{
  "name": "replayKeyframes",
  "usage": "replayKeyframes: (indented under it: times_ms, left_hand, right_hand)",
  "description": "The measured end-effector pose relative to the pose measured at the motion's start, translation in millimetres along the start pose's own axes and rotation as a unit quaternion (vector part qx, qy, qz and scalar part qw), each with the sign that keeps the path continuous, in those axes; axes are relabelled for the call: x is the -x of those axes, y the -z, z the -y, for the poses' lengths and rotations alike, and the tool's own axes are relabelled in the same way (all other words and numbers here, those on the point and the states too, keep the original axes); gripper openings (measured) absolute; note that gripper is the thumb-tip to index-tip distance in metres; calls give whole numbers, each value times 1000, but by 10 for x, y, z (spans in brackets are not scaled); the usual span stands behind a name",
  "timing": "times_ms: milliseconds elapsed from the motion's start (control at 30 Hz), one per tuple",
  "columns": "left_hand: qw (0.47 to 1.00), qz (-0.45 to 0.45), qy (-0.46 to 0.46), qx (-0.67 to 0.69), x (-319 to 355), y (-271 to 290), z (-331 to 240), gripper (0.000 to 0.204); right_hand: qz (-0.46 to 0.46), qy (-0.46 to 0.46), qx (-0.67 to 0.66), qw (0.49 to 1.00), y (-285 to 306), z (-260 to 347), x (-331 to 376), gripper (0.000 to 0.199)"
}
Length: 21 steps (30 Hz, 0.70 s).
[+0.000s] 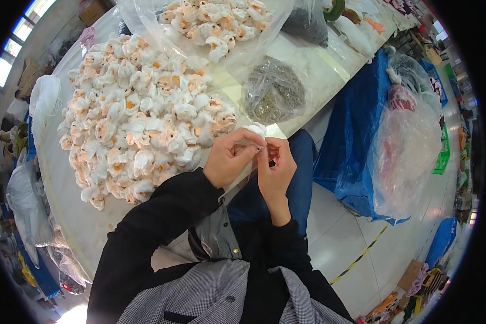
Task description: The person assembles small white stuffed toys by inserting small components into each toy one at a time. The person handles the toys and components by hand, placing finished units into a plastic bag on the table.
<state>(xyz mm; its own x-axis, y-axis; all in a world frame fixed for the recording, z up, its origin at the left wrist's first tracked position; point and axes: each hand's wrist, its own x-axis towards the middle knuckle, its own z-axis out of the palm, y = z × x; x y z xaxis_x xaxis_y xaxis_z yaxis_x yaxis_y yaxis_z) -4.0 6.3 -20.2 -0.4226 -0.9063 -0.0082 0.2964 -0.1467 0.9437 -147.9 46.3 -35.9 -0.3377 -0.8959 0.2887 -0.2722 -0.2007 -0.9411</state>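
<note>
Close in front of my body, both hands meet at a small white fluffy plush piece (258, 129). My left hand (228, 160) pinches it from the left, with thumb and forefinger together. From the right, my right hand (277, 166) grips the same piece with bent fingers. A tiny dark dot shows between the fingertips; its kind cannot be made out. Most of the piece is hidden by the fingers. To the left of my hands spreads a big heap of white and peach plush pieces (137, 116), some with orange spots.
A clear bag of small greyish-green bits (274, 92) lies beyond my hands on the pale table (232, 92). Further back are a bag of more plush pieces (216, 24) and a dark-filled bag (308, 24). Right of the table stands a blue sack (356, 124) beside a plastic-wrapped bundle (407, 156).
</note>
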Motion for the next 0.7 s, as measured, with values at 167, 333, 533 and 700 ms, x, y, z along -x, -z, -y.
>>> replayKeyframes:
  times_ms: [167,333,533,700]
  left_hand:
    - [1000,10,-24,-10,-8,-8,-22,14]
    - [999,27,-26,-14,-11,11,-12,14]
    - [999,7,-28,-39,-20,-6,4,14]
    - [997,4,-33,-66,-26,28,56,14]
  right_hand:
    - [7,0,-15,1000,-10,-24,11,11]
    - [7,2,-1,1000,-5,-55,23,13]
    - [12,3,5,1000,1,-71,19,14]
    - [19,-5,-2,1000,5,-37,14,13]
